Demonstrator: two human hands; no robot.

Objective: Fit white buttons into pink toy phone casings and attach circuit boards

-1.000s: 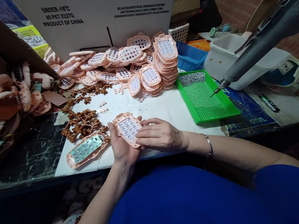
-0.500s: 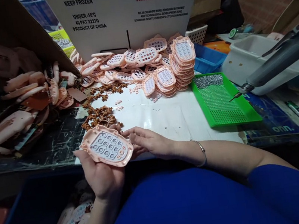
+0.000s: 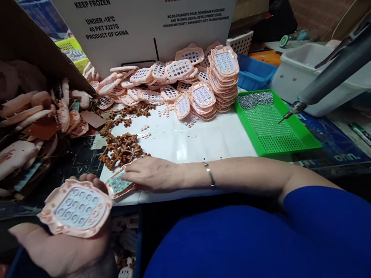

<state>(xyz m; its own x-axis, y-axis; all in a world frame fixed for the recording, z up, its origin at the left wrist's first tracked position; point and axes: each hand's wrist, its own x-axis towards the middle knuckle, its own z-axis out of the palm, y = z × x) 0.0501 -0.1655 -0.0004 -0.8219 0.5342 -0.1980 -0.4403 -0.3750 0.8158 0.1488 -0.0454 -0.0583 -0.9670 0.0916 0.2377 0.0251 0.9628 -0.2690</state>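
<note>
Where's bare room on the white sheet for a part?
Mid-sheet, bar specks: brown parts left, green tray right, pink stacks behind, right forearm nearest. Crowded: the back, heaped with pink shells; left, brown parts and the board shell by the right hand.

Casing (image 3: 81, 207) on left hand (image 3: 67, 251), tray (image 3: 248, 131) rightward

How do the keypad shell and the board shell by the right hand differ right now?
The keypad shell has a pale face with rings, the board shell a green one. The keypad shell rests on the left hand; the board shell is partly covered by the right hand. Both have pinkish rims.
</note>
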